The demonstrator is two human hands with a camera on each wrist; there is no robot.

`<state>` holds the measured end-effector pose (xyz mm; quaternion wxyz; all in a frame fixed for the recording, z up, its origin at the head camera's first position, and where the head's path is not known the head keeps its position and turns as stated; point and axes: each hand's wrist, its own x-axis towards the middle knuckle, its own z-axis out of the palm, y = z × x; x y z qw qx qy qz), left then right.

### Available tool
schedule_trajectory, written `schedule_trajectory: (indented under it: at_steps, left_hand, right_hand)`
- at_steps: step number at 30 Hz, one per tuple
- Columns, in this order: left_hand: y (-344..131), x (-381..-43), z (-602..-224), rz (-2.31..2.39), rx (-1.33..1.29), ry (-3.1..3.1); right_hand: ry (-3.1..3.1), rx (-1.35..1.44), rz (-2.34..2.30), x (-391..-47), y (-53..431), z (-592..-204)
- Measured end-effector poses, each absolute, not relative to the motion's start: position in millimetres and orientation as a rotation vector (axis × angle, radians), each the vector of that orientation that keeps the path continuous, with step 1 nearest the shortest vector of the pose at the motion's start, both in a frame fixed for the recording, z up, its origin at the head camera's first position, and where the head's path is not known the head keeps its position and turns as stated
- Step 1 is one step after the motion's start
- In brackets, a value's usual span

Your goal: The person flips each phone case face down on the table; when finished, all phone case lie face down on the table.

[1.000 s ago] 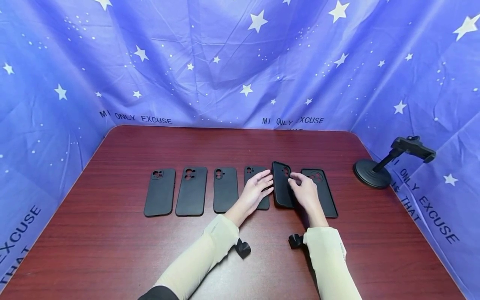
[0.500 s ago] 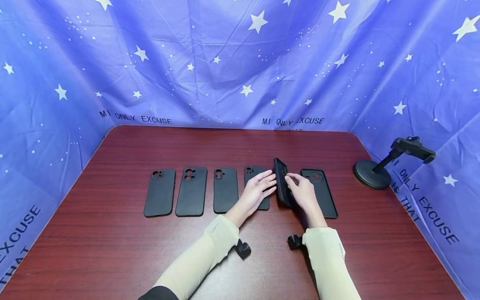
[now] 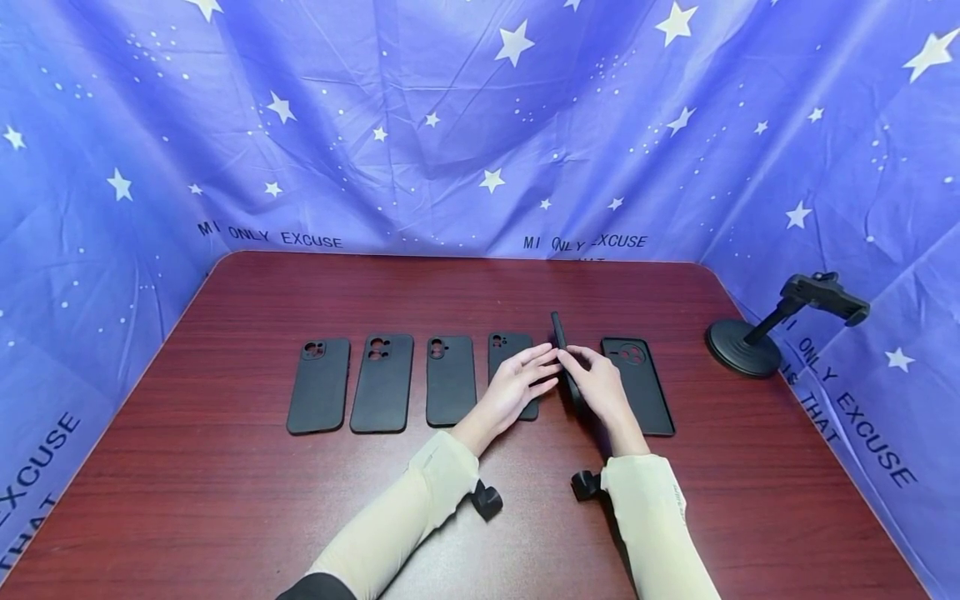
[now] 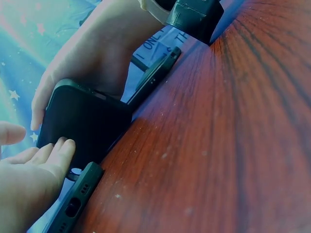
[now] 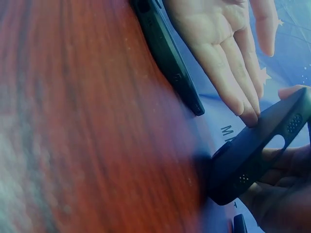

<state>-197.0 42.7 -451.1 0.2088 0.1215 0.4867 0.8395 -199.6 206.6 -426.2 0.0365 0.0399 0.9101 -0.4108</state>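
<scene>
A black phone case (image 3: 557,327) stands on its long edge on the table, tipped up nearly upright. My right hand (image 3: 602,385) grips it from the right side, with fingers on its inner side in the right wrist view. My left hand (image 3: 510,390) has its fingers extended, and their tips touch the outer back of the case (image 4: 82,119) in the left wrist view. Below the left hand lies another black phone case (image 3: 501,346), partly covered by it. To the right, a phone case (image 3: 651,396) lies with its hollow side up.
Three black phone cases lie back side up in a row at the left: one phone case (image 3: 319,392), a second phone case (image 3: 382,387) and a third phone case (image 3: 452,387). A black phone stand (image 3: 744,348) is at the right table edge. A starry blue curtain (image 3: 450,183) surrounds the table.
The phone case in my right hand has turned from leaning with its hollow side showing to nearly edge-on. My right hand has shifted left with it; my left fingers have moved slightly right.
</scene>
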Motion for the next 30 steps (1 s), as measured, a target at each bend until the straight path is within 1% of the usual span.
schedule_trajectory:
  at_steps: [5,16,25,30]
  left_hand:
    - [44.6,-195.7,-451.1,2.314,0.347,1.355]
    - [49.4,-196.5,-455.5,2.267,0.250,1.375]
    - [49.2,-197.5,-456.4,2.266,0.227,1.344]
    - [48.6,-196.4,-456.2,2.255,0.253,1.377]
  right_hand:
    - [2.769,0.179,-1.337,-199.5,207.0,-426.1]
    - [2.678,0.297,-1.616,-198.0,207.4,-423.0]
    - [2.626,0.338,-1.852,-200.4,209.3,-422.7]
    - [2.586,0.382,-1.891,-200.4,213.2,-422.6]
